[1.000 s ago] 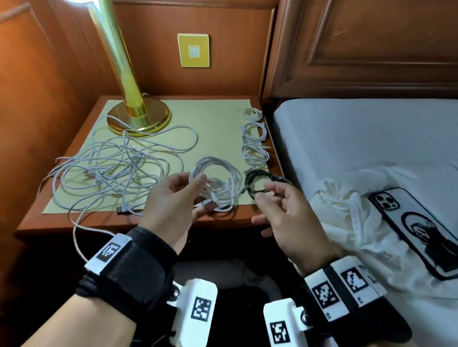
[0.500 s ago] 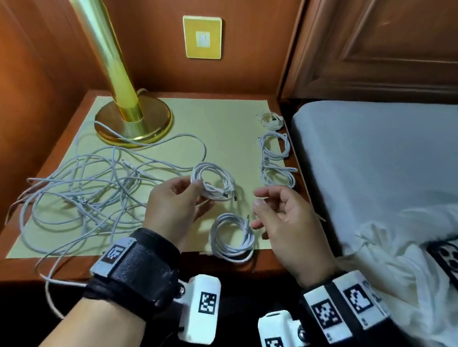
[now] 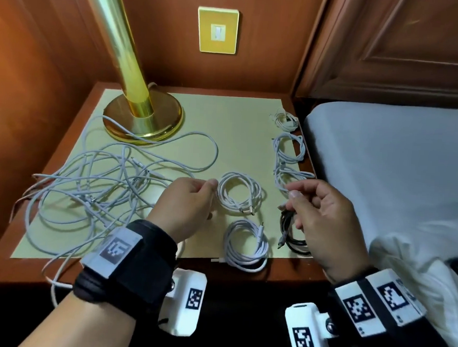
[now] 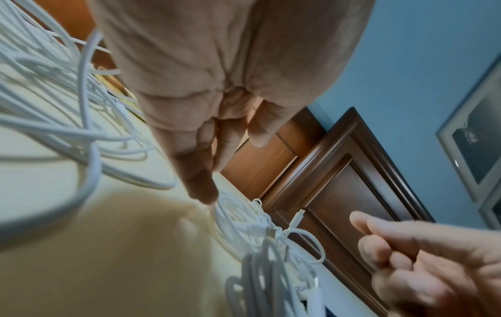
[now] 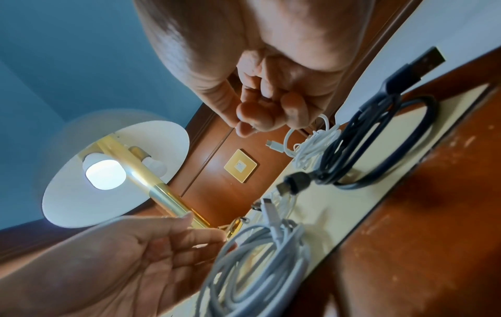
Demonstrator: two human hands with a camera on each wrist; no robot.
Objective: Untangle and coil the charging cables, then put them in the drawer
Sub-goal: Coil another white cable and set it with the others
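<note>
A white coiled cable (image 3: 238, 192) lies flat on the pale yellow mat (image 3: 225, 119) of the nightstand. My left hand (image 3: 212, 184) touches its left edge with thumb and fingertip, fingers relaxed; the left wrist view shows the thumb tip at the coil (image 4: 238, 216). My right hand (image 3: 292, 192) hovers, loosely curled and holding nothing, above a black coiled cable (image 3: 291, 238) that lies on the mat (image 5: 379, 139). Another white coil (image 3: 245, 244) sits at the front edge. A tangle of loose white cables (image 3: 87, 186) covers the left side. No drawer is in view.
Three small white coils (image 3: 288, 147) line the mat's right edge. A brass lamp base (image 3: 143, 117) stands at the back left. A bed with a grey sheet (image 3: 384, 156) adjoins the nightstand on the right. Some cable hangs over the front edge (image 3: 55, 280).
My left hand has laid the white coil down on the mat and loosened its hold. The black coil my right hand held a second ago now lies on the mat.
</note>
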